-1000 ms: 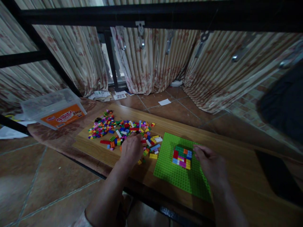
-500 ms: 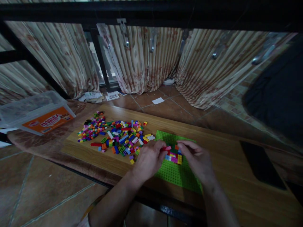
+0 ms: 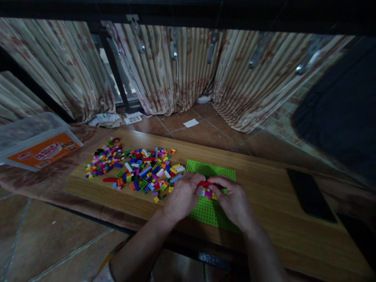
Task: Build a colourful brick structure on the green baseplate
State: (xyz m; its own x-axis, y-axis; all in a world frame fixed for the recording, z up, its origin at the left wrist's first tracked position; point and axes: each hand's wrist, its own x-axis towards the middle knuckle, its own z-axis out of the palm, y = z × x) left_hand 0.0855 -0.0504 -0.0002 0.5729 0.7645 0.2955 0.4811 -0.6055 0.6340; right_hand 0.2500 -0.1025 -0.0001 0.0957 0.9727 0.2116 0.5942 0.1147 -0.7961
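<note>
The left hand and the right hand meet fingertip to fingertip, both pinched shut on a red brick right over a small block of joined bricks. That block sits on a green baseplate near the front edge of the table. A pile of loose bricks lies just left of the baseplate.

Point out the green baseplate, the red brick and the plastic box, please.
green baseplate [image 3: 213, 171]: head view, bare far part.
red brick [image 3: 206, 183]: head view, its visible middle.
plastic box [image 3: 44, 150]: head view, orange label.
</note>
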